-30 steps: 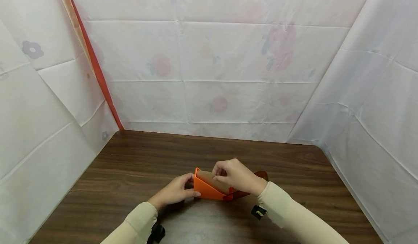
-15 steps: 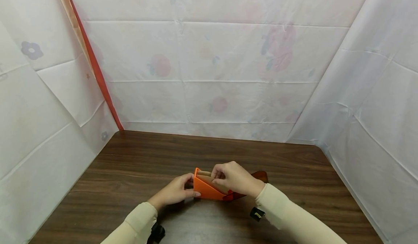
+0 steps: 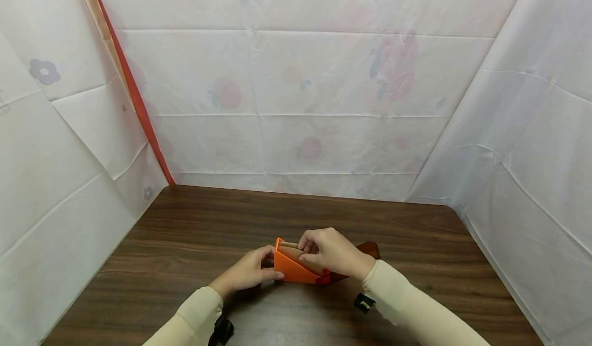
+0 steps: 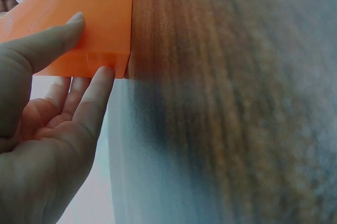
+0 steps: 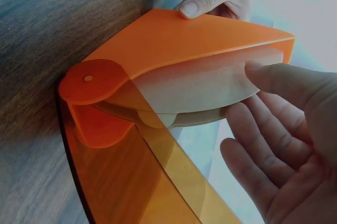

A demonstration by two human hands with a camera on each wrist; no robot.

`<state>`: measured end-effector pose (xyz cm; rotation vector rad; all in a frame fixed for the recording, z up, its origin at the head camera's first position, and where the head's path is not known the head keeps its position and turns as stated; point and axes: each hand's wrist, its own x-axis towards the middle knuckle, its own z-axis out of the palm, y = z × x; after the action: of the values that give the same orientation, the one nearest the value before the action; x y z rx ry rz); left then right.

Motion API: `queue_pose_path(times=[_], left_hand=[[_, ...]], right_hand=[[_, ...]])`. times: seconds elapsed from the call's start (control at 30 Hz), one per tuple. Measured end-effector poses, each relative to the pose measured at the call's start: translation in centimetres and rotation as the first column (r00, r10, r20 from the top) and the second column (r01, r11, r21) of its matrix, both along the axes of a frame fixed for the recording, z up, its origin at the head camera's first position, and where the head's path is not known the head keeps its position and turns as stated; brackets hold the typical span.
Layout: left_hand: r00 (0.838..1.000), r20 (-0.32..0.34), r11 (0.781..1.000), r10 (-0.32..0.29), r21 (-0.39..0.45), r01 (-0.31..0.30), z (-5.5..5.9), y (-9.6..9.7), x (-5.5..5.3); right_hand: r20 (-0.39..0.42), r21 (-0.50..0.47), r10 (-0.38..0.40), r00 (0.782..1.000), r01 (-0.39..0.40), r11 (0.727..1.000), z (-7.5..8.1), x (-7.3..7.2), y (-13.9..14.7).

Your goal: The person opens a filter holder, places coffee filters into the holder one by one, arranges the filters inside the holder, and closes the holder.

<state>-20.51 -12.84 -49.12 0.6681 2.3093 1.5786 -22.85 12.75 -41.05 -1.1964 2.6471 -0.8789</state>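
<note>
An orange wedge-shaped box [image 3: 294, 270] stands on the table with its see-through amber lid [image 5: 118, 176] swung down on a hinge. Brown paper coffee filters [image 5: 205, 84] sit inside, their curved edges and a small tab showing past the rim. My left hand [image 3: 248, 270] holds the box from its left end; in the left wrist view the thumb lies on the side wall and the fingertips touch the end wall. With thumb in front and index finger behind, my right hand [image 3: 335, 255] pinches the front filter at its upper edge. The filters' lower parts are hidden in the box.
Beneath everything is a dark wood-grain table [image 3: 208, 217]. White patterned sheets [image 3: 296, 78] hang behind it and at both sides, with a red strip [image 3: 141, 109] at the left corner. Black wrist cameras [image 3: 364, 303] sit under the sleeves.
My right hand has shifted slightly left and toward me. The front filter now stands apart from those behind it, showing a gap. The left hand and box stay in place.
</note>
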Motion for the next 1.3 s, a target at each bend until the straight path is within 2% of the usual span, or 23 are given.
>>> queue_pose_path(times=[0.43, 0.7, 1.0, 1.3], left_hand=[[1.000, -0.005, 1.000, -0.002, 0.007, 0.002, 0.1, -0.1, 0.1], [1.000, 0.008, 1.000, 0.003, 0.008, -0.004, 0.0, -0.1, 0.1], [1.000, -0.012, 1.000, -0.003, -0.003, 0.002, 0.0, -0.1, 0.2], [1.000, 0.012, 1.000, -0.003, 0.018, 0.003, -0.1, 0.0, 0.0]], right_hand=[[-0.023, -0.015, -0.012, 1.000, 0.012, 1.000, 1.2, 0.4, 0.4], [-0.080, -0.007, -0.010, 0.997, 0.010, 1.000, 2.5, 0.8, 1.0], [-0.151, 0.048, -0.018, 0.988, 0.026, 0.998, 3.6, 0.9, 2.5], [-0.187, 0.101, -0.046, 0.981, 0.066, 0.993, 4.2, 1.2, 4.8]])
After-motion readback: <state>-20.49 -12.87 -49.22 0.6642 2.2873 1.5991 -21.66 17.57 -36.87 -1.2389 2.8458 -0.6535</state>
